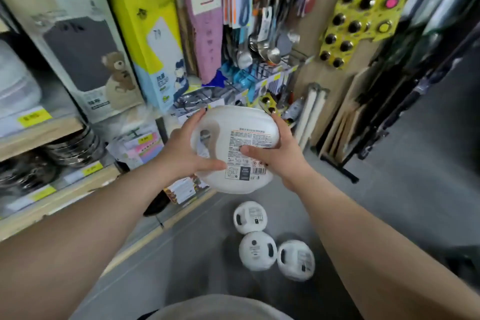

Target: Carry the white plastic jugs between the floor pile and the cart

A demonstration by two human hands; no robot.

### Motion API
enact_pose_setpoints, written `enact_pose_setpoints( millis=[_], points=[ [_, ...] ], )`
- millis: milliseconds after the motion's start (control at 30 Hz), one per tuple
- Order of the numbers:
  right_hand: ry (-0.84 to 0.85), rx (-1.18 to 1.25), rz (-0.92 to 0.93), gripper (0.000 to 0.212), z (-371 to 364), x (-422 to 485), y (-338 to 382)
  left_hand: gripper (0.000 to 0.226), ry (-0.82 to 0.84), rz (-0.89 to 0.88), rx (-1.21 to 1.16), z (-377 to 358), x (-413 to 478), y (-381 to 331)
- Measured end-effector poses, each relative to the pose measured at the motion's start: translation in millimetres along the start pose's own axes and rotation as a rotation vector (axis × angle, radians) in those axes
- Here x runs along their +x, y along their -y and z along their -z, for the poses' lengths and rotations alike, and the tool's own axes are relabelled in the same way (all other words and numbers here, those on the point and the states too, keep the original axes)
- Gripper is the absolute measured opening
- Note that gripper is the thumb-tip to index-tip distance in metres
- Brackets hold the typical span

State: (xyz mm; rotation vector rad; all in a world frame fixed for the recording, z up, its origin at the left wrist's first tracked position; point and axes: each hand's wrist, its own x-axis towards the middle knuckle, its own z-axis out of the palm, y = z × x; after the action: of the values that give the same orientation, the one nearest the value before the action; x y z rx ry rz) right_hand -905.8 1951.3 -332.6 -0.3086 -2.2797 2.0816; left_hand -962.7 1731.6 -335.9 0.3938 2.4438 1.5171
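A white plastic jug [235, 122] with a moulded handle hole and a printed label hangs in the air in front of me, label side facing up. My left hand [183, 149] grips its left side, fingers over the top edge and thumb under the handle hole. From the right, my right hand [276, 154] holds the jug, its thumb lying across the label. Three more white jugs stand on the grey floor below: one [250, 217] nearest the shelf, another [257, 251] behind it, and a third [296, 260] to the right.
Wooden shop shelves [39, 135] on the left carry boxed goods, stacked dark pans [72, 145] and yellow price tags. Hanging utensils [259, 41] and a yellow card of knobs [361, 13] fill the back. Boards lean against a black rack [348, 122] at right.
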Motion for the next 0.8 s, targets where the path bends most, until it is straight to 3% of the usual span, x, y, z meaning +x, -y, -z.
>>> enact_pose_setpoints(
  millis=[67, 133, 200, 400, 567, 700, 800],
  points=[
    [0.134, -0.032, 0.032, 0.107, -12.6, 15.5, 6.3, 0.13, -0.137, 0.025, -0.019, 11.4, -17.9, 3.0],
    [0.272, -0.061, 0.045, 0.082, -31.5, 24.2, 12.6, 0.13, -0.269, 0.084, -0.046, 23.5, -41.3, 9.2],
    [0.393, -0.088, 0.071, 0.074, -58.9, 25.5, 18.2, 0.13, -0.379, 0.131, -0.098, 37.1, -70.4, 17.3],
    [0.71, -0.135, 0.121, 0.097, -173.4, -6.7, 35.7, 0.12, -0.712, 0.254, -0.21, 83.7, -186.0, 43.5],
    [0.946, -0.135, 0.137, 0.096, -289.0, -68.9, 37.9, 0.116, -0.99, 0.316, -0.189, 123.1, -303.3, 69.4],
    [1.129, -0.129, 0.145, 0.1, -385.9, -139.8, 37.4, 0.13, -1.154, 0.402, -0.216, 158.6, -403.3, 90.9],
    [1.242, -0.113, 0.167, 0.099, -454.1, -197.6, 35.2, 0.126, -1.241, 0.449, -0.193, 184.5, -476.8, 102.9]
  ],
)
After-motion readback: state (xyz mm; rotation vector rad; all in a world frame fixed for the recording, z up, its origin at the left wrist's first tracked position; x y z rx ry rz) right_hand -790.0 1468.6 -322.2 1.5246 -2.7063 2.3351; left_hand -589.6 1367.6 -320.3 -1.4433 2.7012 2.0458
